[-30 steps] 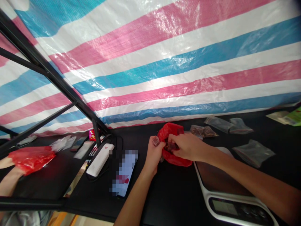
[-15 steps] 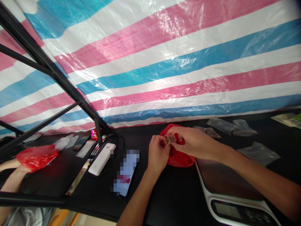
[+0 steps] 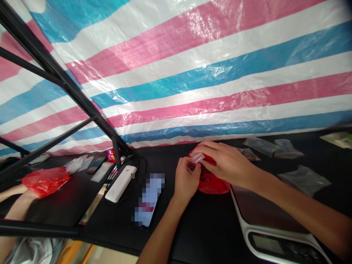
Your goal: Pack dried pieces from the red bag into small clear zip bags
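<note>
My left hand (image 3: 186, 178) is closed around a small clear plastic bag (image 3: 191, 167), its mouth held open and showing a reddish rim. Just above that mouth, my right hand (image 3: 220, 157) pinches a small clear plastic cup (image 3: 197, 157), tilted toward the opening. Behind and below both hands lies a red plastic bag (image 3: 213, 183) with small dark bits inside. How much the clear bag contains is hard to make out.
Right of the hands sits a kitchen scale (image 3: 269, 209). Clear zip bags (image 3: 305, 179) lie beyond it. To the left are a phone (image 3: 150, 201), a white power strip (image 3: 121, 183) and a black metal frame (image 3: 79, 104). Another person's arm (image 3: 19, 209) reaches a red bag (image 3: 46, 181).
The cup in my right hand has tipped further over the bag's mouth, and the brownish bits seen in it no longer show. My left hand has barely moved.
</note>
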`<state>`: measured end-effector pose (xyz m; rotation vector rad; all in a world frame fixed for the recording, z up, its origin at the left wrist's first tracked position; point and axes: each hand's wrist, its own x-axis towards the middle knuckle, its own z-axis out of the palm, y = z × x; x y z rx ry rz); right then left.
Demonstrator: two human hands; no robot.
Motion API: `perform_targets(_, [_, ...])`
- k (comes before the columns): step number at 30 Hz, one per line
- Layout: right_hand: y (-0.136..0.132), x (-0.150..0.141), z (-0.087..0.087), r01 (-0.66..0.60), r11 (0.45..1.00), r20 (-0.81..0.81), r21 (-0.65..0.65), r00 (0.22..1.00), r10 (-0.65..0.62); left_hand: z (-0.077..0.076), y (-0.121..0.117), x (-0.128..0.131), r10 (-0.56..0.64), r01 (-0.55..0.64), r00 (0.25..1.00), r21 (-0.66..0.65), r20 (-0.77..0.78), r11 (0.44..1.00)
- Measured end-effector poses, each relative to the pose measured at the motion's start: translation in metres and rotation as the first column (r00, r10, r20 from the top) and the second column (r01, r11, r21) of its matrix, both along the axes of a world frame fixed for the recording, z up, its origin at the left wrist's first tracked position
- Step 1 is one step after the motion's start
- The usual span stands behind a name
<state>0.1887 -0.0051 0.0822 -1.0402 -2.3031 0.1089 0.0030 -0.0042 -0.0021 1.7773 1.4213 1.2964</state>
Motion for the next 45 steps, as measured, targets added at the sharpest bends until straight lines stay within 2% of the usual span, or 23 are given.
perform_targets(2, [0.001,0.006,0.003,0.018,0.998,0.041,-0.063,0.999,-0.016,0.000,0.001,-0.003,0.065,-0.066,0.997,-0.026,-0.032,0.997])
perform_targets(4, [0.001,0.012,0.001,0.023,0.986,0.150,-0.166,0.989,0.002,0.000,0.002,-0.006,0.107,-0.112,0.993,-0.090,-0.051,0.990])
perform_targets(7, [0.003,0.016,-0.008,0.106,0.957,0.364,-0.268,0.931,-0.001,-0.001,0.004,-0.008,0.077,-0.082,0.997,-0.204,-0.032,0.975])
perform_targets(11, [0.005,0.010,-0.021,0.204,0.949,0.485,-0.240,0.872,-0.065,-0.004,0.006,-0.007,0.035,-0.028,0.999,-0.248,0.026,0.968])
perform_targets(16, [0.004,0.002,-0.022,0.286,0.938,0.568,-0.195,0.812,-0.130,-0.010,0.007,-0.004,0.002,0.022,0.995,-0.240,0.097,0.971])
perform_targets(21, [0.003,0.001,-0.025,0.276,0.940,0.553,-0.203,0.824,-0.122,-0.015,0.009,-0.005,-0.092,0.110,0.993,-0.271,0.078,0.956])
perform_targets(23, [0.004,0.002,-0.029,0.253,0.950,0.522,-0.185,0.844,-0.123,-0.015,0.009,-0.005,-0.074,0.073,0.997,-0.231,0.008,0.970])
perform_targets(25, [0.006,0.003,-0.034,0.223,0.958,0.487,-0.177,0.866,-0.112,-0.014,0.010,-0.005,-0.006,0.004,1.000,-0.169,-0.011,0.986])
perform_targets(28, [0.009,0.002,-0.037,0.218,0.950,0.449,-0.222,0.888,-0.099,-0.012,0.011,-0.003,0.001,0.036,0.986,-0.217,0.168,0.976])
perform_targets(31, [0.010,0.000,-0.038,0.250,0.941,0.438,-0.230,0.889,-0.130,-0.007,0.013,-0.001,0.025,0.117,0.913,-0.321,0.408,0.940])
perform_targets(34, [0.009,-0.001,-0.037,0.267,0.939,0.442,-0.217,0.884,-0.149,-0.002,0.012,-0.001,0.101,0.111,0.843,-0.355,0.528,0.928])
perform_targets(38, [0.008,-0.001,-0.036,0.289,0.929,0.430,-0.231,0.887,-0.169,0.001,0.011,-0.001,0.108,0.136,0.810,-0.363,0.577,0.922])
perform_targets(45, [0.012,0.001,-0.047,0.253,0.904,0.342,-0.344,0.931,-0.130,-0.002,0.010,0.000,0.089,0.132,0.838,-0.357,0.539,0.925])
